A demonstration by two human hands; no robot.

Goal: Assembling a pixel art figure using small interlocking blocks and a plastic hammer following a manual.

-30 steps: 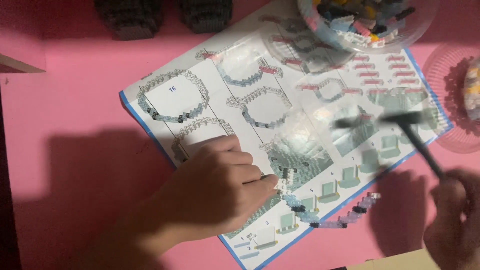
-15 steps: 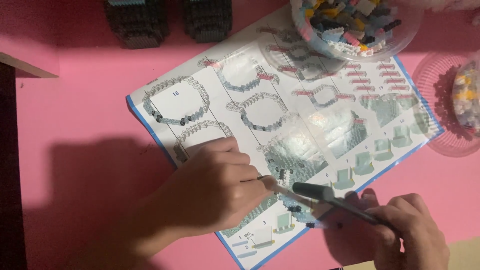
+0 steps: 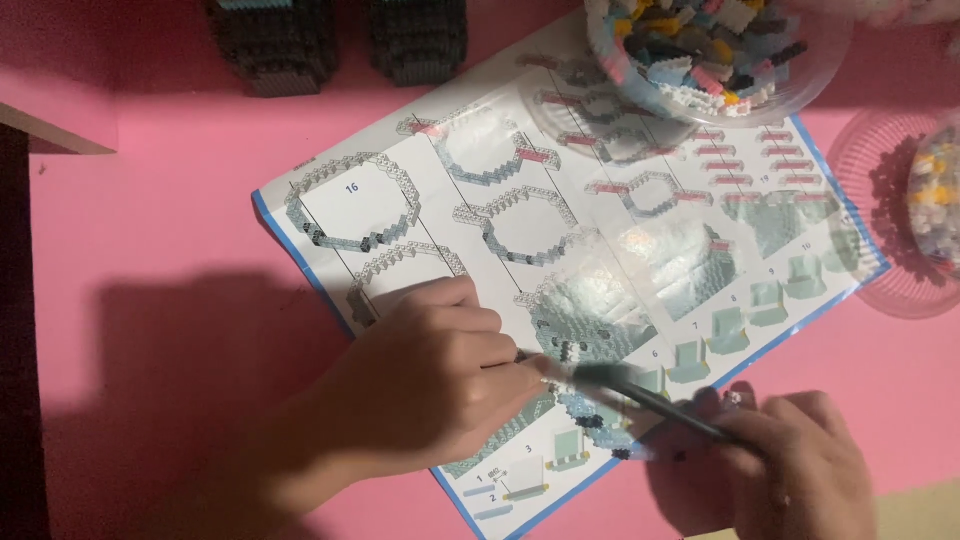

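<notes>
My left hand (image 3: 425,380) rests on a printed instruction sheet (image 3: 560,240) lying on the pink table, fingers curled against a small chain of tiny pale blue and dark bricks (image 3: 590,410). My right hand (image 3: 790,470) at the lower right grips dark tweezers (image 3: 640,392), whose tip points left and meets the fingertips of my left hand at the brick piece. The brick chain is partly hidden under the tweezers and fingers.
A clear bowl (image 3: 715,50) of mixed small bricks stands on the sheet's top right. A second clear dish (image 3: 905,215) with bricks sits at the right edge. Two dark built blocks (image 3: 340,40) stand at the top. A table edge (image 3: 50,130) shows at left.
My right hand brought the tweezers down from the upper right and leftward to my left fingertips. The view has shifted slightly. My left hand stayed on the sheet.
</notes>
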